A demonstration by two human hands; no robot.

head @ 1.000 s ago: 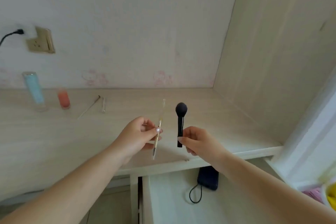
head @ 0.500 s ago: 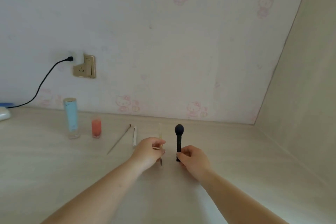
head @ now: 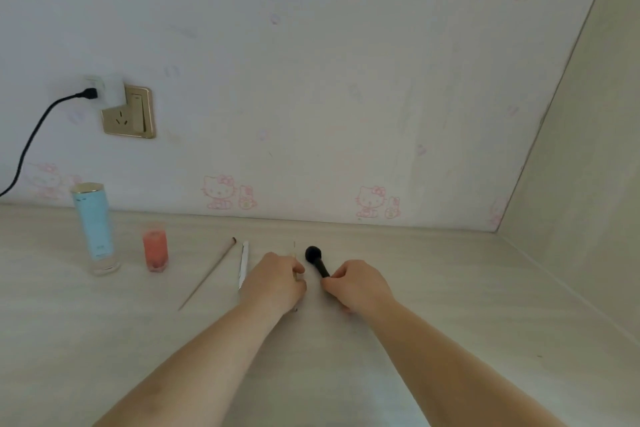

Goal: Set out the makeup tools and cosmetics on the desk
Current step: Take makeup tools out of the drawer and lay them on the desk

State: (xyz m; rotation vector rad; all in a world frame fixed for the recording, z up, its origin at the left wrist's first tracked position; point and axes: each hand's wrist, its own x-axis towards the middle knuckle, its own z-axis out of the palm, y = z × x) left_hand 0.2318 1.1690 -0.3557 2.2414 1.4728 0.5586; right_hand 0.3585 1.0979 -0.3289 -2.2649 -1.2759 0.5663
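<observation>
**Both hands down at the desk, two tools about to join the row**

Change: a second ago both hands held their tools up in the air over the desk's front edge; now both are low on the desk (head: 450, 288) at centre frame. The left hand (head: 275, 282) is curled round a thin pale brush (head: 294, 255), of which only slivers show above and below the fingers. The right hand (head: 360, 284) pinches the handle of the black powder brush (head: 316, 259), whose round head lies at or just off the surface, angled to the upper left.

Meaning, as a judgement: this is the put-down. The two tools extend a row already laid out to the left: a tall blue bottle (head: 94, 229), a small orange-pink jar (head: 155, 251), a long thin stick-like tool (head: 209, 272) and a white pen-shaped tube (head: 243, 262). Neither hand has let go yet.

Writing: the blue bottle carries small dark marks near top and bottom, too small to read. The wallpaper shows pink cartoon cat figures along its lower band. At upper left, a gold wall socket (head: 130, 113) with a white adapter and black cable; no text legible.
</observation>
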